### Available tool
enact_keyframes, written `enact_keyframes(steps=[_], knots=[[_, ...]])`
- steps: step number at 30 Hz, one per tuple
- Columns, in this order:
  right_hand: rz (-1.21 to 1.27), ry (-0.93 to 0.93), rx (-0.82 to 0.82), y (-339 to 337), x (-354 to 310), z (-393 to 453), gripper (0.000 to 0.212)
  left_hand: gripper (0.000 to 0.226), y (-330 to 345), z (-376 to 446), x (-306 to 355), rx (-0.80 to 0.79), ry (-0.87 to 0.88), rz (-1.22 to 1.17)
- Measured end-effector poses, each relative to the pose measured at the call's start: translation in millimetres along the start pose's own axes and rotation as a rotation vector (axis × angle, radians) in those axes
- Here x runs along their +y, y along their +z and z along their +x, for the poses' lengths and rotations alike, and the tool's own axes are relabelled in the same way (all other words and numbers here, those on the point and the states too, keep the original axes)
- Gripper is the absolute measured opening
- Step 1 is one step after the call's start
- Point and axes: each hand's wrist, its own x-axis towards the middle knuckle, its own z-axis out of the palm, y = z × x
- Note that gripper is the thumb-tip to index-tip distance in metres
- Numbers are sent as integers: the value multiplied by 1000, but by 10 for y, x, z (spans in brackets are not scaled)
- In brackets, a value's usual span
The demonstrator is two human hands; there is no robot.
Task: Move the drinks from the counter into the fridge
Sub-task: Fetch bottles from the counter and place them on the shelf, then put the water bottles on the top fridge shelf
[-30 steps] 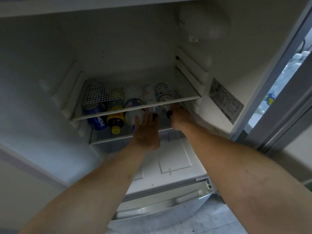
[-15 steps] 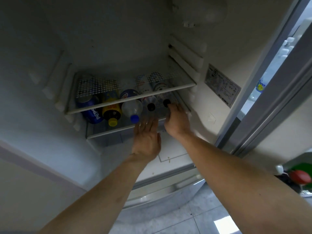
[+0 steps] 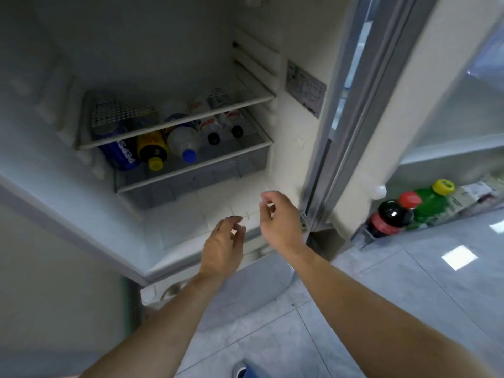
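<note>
Here both hands hang empty in front of the open fridge (image 3: 297, 148): the left hand (image 3: 222, 251) and right hand (image 3: 278, 219) each have a slack grip, fingers loosely curled around nothing. Five drinks lie side by side on the lower shelf (image 3: 245, 151): a Pepsi can (image 3: 120, 154), a yellow-capped bottle (image 3: 152, 151), a blue-capped bottle (image 3: 184, 141) and two black-capped bottles (image 3: 211, 130).

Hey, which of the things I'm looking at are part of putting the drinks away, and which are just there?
Part of the job:
Pepsi can
yellow-capped bottle
blue-capped bottle
two black-capped bottles
fridge shelf
left hand
right hand

Just there:
sticker label
red-capped bottle
green bottle
</note>
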Motion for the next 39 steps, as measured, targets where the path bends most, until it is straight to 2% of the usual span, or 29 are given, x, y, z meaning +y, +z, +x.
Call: enact_keyframes(steps=[4,7,13,18,21,24,27,32,39], knots=[[38,164,44,-425,475,-794,19,22,352,-647,66,-122,-156,-95],[14,356,125,-808,912,-1456,19,25,584,-1193,143,-306,-263,-148],[21,825,344,-1571,1727,-2918,23,20,915,-2244,272,-536,-339,-64],[53,1138,435,-1982,2108,-4099,24,12,990,-2779,238,-684,-392,8],[91,1268,506,-2027,2176,-4656,25,16,1014,-2902,110,-795,-402,105],[195,1374,533,-1999,2141,-5073,16,21,1040,-2943,-32,-946,-440,193],[333,1476,523,-1932,2039,-5417,27,26,1083,-2928,-128,-1071,-492,274],[412,1641,578,-1801,1869,-5851,18,22,1252,-2786,-87,-1143,-529,318],[430,1743,644,-1655,1776,-6061,19,16,1711,-2369,158,-1185,-427,300]])
